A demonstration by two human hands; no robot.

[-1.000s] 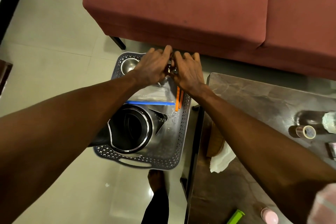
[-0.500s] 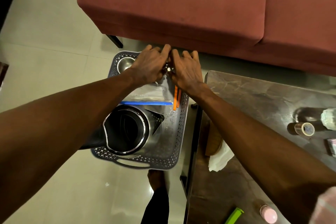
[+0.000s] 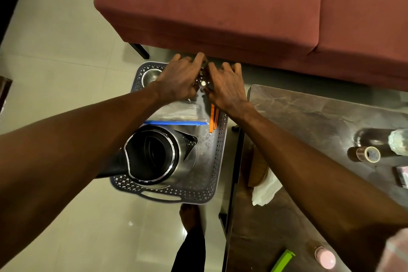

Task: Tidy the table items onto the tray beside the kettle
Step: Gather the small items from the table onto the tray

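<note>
A: Two sets of fingers (image 3: pixel 199 59) are bunched at the tray's far end; a small shiny round item (image 3: pixel 203 83) is seen between them. Whether it is pinched or already set down cannot be told.

B: Hands?

A: Left hand (image 3: pixel 178 79) and right hand (image 3: pixel 227 88) are curled, nearly touching, palms down over the tray (image 3: pixel 212 174). Grip is hidden by the knuckles.

B: Step?

A: Judged as placing: a small piece is being settled on the tray beyond the kettle (image 3: pixel 154 154). Next, release and a reach back to the worktop (image 3: pixel 309 121) are called for.

B: Already on the tray?

A: Clear bag with blue strip (image 3: pixel 176 115), orange sticks (image 3: pixel 213 118) and a steel bowl (image 3: pixel 150 75) in the far left corner are noted.

B: Left on the worktop?

A: Tape roll (image 3: pixel 368 154), crumpled clear thing (image 3: pixel 398 141), white tissue (image 3: pixel 266 190) at the edge, green item (image 3: pixel 283 260), pink round item (image 3: pixel 325 257).

B: Obstacles?

A: Kettle fills the tray's near half, so free room is tight. Sofa (image 3: pixel 220 6) sits just beyond the tray.
</note>
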